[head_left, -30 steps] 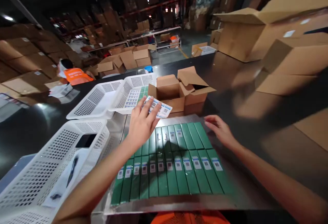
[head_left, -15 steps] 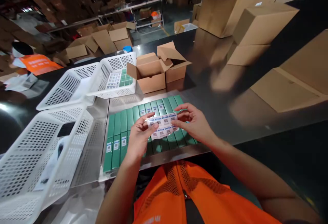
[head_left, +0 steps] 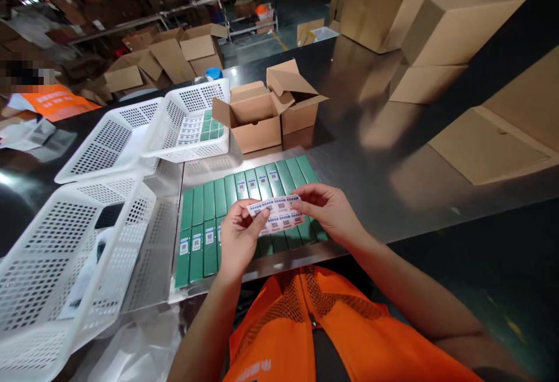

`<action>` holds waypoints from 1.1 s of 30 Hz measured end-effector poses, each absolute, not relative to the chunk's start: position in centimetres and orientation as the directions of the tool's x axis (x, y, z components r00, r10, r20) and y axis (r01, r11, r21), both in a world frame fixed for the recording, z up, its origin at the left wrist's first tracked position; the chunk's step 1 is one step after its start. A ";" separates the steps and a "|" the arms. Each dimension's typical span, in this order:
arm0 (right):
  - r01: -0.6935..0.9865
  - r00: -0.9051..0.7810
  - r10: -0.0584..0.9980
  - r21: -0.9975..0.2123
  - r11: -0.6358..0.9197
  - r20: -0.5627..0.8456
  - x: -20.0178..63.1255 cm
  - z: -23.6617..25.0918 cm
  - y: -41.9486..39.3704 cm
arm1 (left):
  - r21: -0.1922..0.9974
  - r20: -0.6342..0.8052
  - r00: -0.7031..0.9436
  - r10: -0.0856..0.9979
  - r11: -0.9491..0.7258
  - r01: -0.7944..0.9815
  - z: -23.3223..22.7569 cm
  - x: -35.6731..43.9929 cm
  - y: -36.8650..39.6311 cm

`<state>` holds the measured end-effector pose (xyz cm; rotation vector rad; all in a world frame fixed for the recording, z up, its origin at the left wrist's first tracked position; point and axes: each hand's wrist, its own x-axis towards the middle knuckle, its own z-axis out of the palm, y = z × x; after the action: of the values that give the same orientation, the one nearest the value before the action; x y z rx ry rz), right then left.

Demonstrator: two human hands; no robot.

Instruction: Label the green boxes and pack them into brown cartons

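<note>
A sheet of stickers [head_left: 279,223] with blue headings and square codes is stretched between my hands. My left hand [head_left: 239,233] pinches its left end, the thumb lying over the printed face. At the upper right corner of the sheet, the thumb and fingers of my right hand [head_left: 329,210] are closed on the edge. Below lie several slim green boxes [head_left: 198,201] in two rows, side by side on the metal table. Some boxes carry a small white and blue sticker [head_left: 209,236]; others look plain. My hands and the sheet hide part of the front row.
White perforated baskets [head_left: 87,277] stand on the left; a farther basket [head_left: 186,152] holds green boxes and stickers. Open cardboard boxes [head_left: 257,131] sit behind the rows. Larger cartons [head_left: 445,44] are at the right. A person in an orange vest [head_left: 56,101] is at the far left.
The fingers of my right hand have closed in on the sheet's upper right corner. My left hand keeps its pinch. The view has shifted slightly.
</note>
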<state>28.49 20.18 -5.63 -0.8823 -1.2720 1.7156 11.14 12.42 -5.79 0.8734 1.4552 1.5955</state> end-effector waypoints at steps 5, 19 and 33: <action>-0.115 -0.339 0.935 -0.991 0.068 0.103 28.4 -6.0 19.9 | 0.995 0.010 -0.457 0.890 -0.052 -0.080 -6.1 11.2 12.2; 0.219 -0.516 0.796 -0.850 0.479 0.316 30.5 -6.0 21.3 | 0.979 -0.060 -0.391 0.919 -0.021 -0.201 -6.8 11.6 12.8; -0.021 -0.466 0.869 -0.984 0.178 0.167 29.6 -6.5 26.6 | 0.810 -0.405 -0.367 0.838 0.142 -0.569 -9.3 11.6 13.4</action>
<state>29.59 26.61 -6.51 -0.8195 -1.6515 1.3978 11.64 13.41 -9.32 0.3056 1.2335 1.5215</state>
